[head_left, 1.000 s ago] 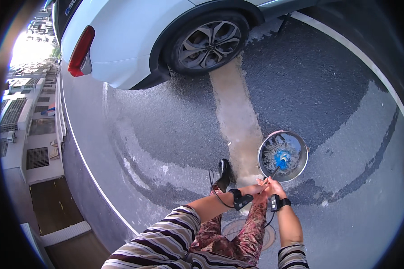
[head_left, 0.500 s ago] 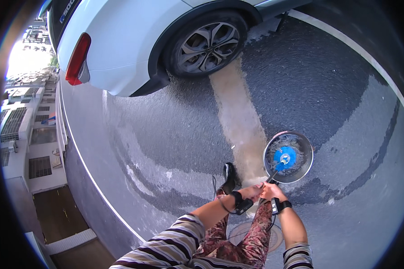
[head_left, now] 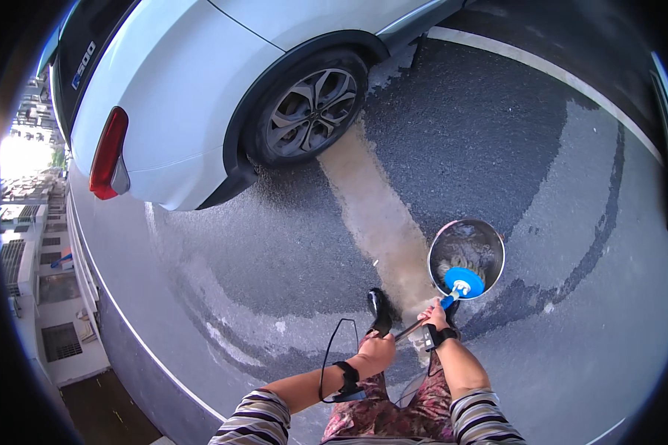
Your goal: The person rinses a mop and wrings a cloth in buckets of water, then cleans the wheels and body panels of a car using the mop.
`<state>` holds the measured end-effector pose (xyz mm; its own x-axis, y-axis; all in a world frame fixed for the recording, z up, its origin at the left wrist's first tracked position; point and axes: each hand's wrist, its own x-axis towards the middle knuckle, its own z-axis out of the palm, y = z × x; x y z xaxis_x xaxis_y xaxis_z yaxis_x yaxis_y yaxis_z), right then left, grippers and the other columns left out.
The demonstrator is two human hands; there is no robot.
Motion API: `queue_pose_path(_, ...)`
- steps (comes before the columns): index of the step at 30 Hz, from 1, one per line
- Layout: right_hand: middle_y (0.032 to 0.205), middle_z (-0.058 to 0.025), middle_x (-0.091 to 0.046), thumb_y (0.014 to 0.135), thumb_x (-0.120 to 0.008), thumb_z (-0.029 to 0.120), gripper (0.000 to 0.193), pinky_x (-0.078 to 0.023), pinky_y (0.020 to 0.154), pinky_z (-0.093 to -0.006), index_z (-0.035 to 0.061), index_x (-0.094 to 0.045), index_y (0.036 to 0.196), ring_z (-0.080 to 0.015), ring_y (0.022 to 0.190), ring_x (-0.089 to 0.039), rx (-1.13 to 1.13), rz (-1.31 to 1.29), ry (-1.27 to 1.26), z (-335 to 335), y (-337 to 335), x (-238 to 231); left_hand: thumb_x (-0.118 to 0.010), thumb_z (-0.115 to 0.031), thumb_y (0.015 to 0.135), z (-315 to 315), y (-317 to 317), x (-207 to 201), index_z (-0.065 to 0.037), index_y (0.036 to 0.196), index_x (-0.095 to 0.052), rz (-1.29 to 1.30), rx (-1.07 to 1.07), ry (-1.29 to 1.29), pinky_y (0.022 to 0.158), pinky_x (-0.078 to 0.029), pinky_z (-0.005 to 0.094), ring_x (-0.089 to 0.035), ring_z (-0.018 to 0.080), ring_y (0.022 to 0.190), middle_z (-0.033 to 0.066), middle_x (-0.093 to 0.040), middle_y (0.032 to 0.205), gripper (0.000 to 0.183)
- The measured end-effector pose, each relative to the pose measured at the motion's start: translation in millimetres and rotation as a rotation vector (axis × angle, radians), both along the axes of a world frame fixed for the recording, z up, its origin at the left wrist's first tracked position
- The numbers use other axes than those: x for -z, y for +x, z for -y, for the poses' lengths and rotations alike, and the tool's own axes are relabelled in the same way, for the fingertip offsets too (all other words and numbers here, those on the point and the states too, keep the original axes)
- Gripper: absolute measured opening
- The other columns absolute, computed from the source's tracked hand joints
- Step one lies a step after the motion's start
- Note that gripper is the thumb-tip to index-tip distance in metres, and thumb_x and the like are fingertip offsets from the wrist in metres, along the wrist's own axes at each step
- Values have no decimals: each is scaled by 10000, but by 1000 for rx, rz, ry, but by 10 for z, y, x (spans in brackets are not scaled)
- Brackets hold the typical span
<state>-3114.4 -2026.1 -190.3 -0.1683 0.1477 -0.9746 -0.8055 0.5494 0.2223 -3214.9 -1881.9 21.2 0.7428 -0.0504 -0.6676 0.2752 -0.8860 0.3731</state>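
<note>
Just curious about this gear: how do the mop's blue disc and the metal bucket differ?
The blue disc is smaller than the metal bucket. The disc is bright blue, the bucket silvery grey. The disc is on a pole; the bucket stands on the pavement. Both look round.

I count two hands of mine, left hand [head_left: 376, 354] and right hand [head_left: 433, 315], sharing just the one mop [head_left: 464, 282]. One metal bucket [head_left: 487, 244] too. Two wrist gadgets [head_left: 431, 338], one per arm, and two striped sleeves [head_left: 258, 419]. Only one black boot [head_left: 379, 309] shows clearly, tbh. Then there's one white car [head_left: 172, 96], and on it I can see one wheel [head_left: 313, 115] and one red tail light [head_left: 109, 152].
</note>
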Motion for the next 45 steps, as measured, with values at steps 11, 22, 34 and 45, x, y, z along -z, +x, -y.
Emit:
queue_pose_path(11,475,2,-293,714,-515,585,509,-229,319,-241,105,-352,665,-116,334,-282,-35,456,-255,-903,375,-1326,-523,-394,783,-592,-237,-134,36,877,-484,8,-437,-409,641,-425,439,-513,430,788,276,-540,769,442)
queue_pose_path(22,484,22,-256,784,-516,460,421,-228,329,-222,87,-349,684,-92,343,-253,-209,665,22,-2582,1571,-1933,-403,-359,873,-1530,634,-388,-22,710,-420,201,-817,-570,311,-293,267,-387,108,352,24,-391,474,375)
queue_pose_path(34,442,1,-291,830,-465,409,410,-250,304,-261,86,-337,611,-111,320,-282,-580,899,318,-4332,3354,-1728,-390,-283,882,-2481,2462,-284,-52,650,-352,233,-1231,-841,271,-290,268,-348,116,319,7,-342,467,330)
queue_pose_path(45,495,39,-293,813,-513,377,370,-248,312,-206,85,-356,648,-62,364,-271,-788,847,520,-5125,2651,-1669,-408,-255,881,-2718,1960,9,-56,765,-362,421,-1563,-939,268,-252,221,-288,68,308,-39,-305,460,235)
